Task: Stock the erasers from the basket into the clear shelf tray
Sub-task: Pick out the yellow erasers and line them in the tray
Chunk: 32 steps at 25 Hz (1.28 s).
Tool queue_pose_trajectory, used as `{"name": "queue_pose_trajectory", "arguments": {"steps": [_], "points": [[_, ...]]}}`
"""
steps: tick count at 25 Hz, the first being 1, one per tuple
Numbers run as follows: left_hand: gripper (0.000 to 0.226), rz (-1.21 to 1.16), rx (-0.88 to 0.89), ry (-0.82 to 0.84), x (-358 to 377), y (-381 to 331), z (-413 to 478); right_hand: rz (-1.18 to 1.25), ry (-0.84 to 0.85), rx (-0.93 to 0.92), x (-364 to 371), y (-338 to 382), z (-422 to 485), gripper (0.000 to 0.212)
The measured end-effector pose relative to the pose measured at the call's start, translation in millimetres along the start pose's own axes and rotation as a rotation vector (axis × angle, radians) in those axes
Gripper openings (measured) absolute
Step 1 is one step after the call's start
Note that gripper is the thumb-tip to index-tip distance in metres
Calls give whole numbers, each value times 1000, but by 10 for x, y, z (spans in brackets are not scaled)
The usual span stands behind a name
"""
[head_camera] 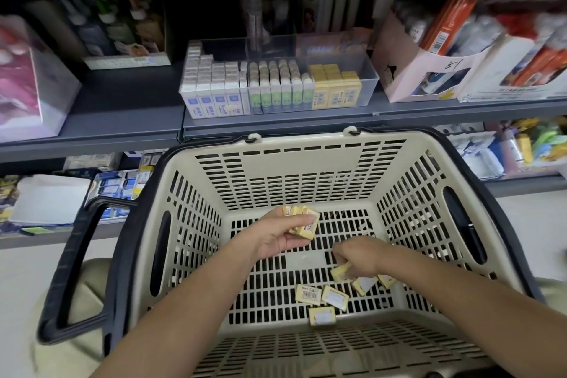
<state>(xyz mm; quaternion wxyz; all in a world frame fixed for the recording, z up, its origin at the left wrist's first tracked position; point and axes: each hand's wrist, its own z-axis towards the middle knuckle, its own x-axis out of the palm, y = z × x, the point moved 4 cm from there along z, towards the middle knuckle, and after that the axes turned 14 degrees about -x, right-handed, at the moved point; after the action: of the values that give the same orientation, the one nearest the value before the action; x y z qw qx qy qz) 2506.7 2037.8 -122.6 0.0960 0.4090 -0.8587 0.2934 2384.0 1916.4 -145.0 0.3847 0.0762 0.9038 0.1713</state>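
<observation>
A beige slatted basket (306, 169) sits in front of a grey shelf (122, 120), with one black handle (70, 270) folded out to its left side. Both arms reach down into it. The left hand (280, 238) is raised above the basket floor and pinches a small stack of yellow erasers (305, 224) between thumb and fingers. The right hand (359, 258) is lower and near the floor, its fingers curled down round a single yellow eraser (340, 273), though this hand is somewhat blurred. Just beside and below it, several loose erasers (334, 298) lie scattered flat on the slats toward the near right corner. On the shelf above the basket stands the clear tray (369, 77), holding rows of white blocks (211, 86) on the left, green-labelled ones (277, 86) in the middle and a shorter row of boxed yellow ones (336, 89) on the right, with open space behind them.
</observation>
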Motion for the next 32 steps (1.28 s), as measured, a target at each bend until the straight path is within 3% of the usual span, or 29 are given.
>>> {"name": "queue_pose_trajectory", "arguments": {"steps": [6,24,32], "points": [[40,146,120,-28,111,-351,-231,232,-421,-46,-852,65,-190,20],[42,183,367,-121,30,-838,-794,504,-738,-118,-1564,178,-524,16],[42,115,601,-147,207,-1384,-1033,521,-952,-159,-2164,6,-918,16]]}}
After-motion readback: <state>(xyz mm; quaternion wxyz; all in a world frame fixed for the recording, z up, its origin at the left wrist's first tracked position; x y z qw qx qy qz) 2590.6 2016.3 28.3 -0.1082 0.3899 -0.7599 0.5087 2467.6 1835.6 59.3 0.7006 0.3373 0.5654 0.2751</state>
